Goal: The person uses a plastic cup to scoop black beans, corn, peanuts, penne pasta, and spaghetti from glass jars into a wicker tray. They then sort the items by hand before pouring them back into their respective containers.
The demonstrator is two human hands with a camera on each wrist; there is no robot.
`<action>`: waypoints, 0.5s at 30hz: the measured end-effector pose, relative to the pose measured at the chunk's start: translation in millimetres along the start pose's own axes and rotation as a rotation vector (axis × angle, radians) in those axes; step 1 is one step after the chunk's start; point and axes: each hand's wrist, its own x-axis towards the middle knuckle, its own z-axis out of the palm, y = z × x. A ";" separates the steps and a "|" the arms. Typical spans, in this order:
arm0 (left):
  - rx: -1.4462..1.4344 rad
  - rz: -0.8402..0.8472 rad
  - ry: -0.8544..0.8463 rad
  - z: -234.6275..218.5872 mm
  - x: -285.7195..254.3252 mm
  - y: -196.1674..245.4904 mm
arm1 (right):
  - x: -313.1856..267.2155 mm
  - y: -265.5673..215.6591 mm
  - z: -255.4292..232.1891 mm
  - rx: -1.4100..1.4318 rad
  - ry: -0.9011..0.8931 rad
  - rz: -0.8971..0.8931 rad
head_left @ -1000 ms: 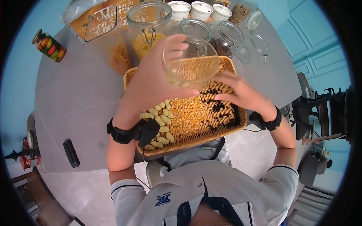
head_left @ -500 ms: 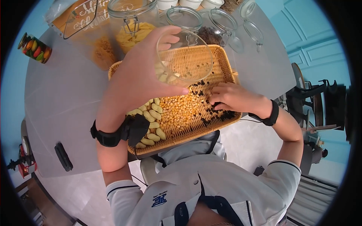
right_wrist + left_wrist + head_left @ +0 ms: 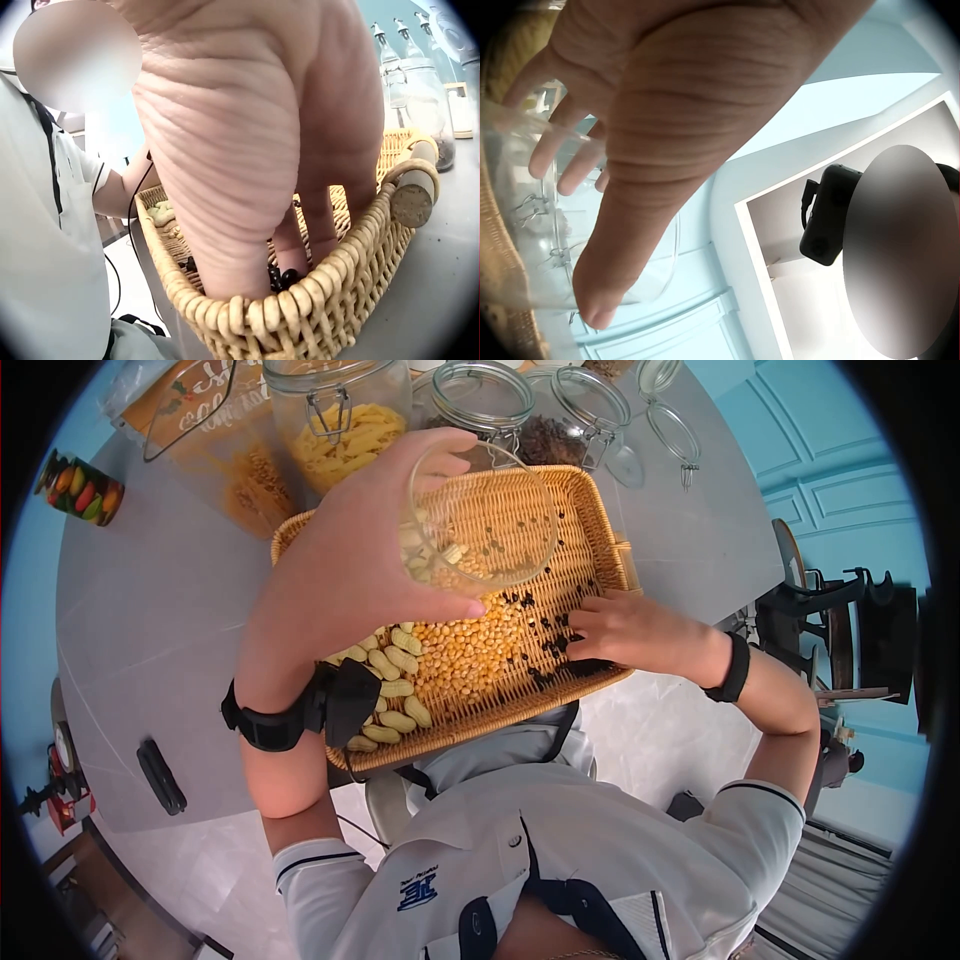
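My left hand point(image 3: 345, 555) holds a clear round container point(image 3: 550, 525) over the wicker basket point(image 3: 480, 732), fingers and thumb spread around its side; the left wrist view shows the thumb along the clear wall. Down inside the basket's right side, my right hand point(image 3: 650, 632) has its fingertips among black beans point(image 3: 545, 678). In the right wrist view a few beans point(image 3: 289, 278) sit between the thumb and bent fingers, just inside the rim. Yellow corn kernels point(image 3: 465, 655) cover the basket's middle, and peanuts in shells point(image 3: 402, 660) lie along its left.
Behind the basket stand a jar of pasta point(image 3: 355, 445), glass clip-top jars point(image 3: 480, 400) and a clear bin of dry noodles point(image 3: 255, 490). A jar of colourful peppers point(image 3: 85, 490) is at far left. A black case point(image 3: 160, 775) lies near the table's left edge.
My right hand has moved from beside the container down to the black beans at the basket's right side. My left hand still holds the container above the basket. The head view has shifted.
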 end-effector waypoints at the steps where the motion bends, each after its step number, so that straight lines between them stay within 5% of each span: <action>1: 0.012 -0.006 -0.005 -0.2 0.4 0.3 | 0.0 0.0 -0.6 -0.002 -0.003 -0.007; 15: 0.018 0.030 -0.042 5.0 0.7 -9.0 | 2.7 9.3 2.2 0.266 -0.148 0.022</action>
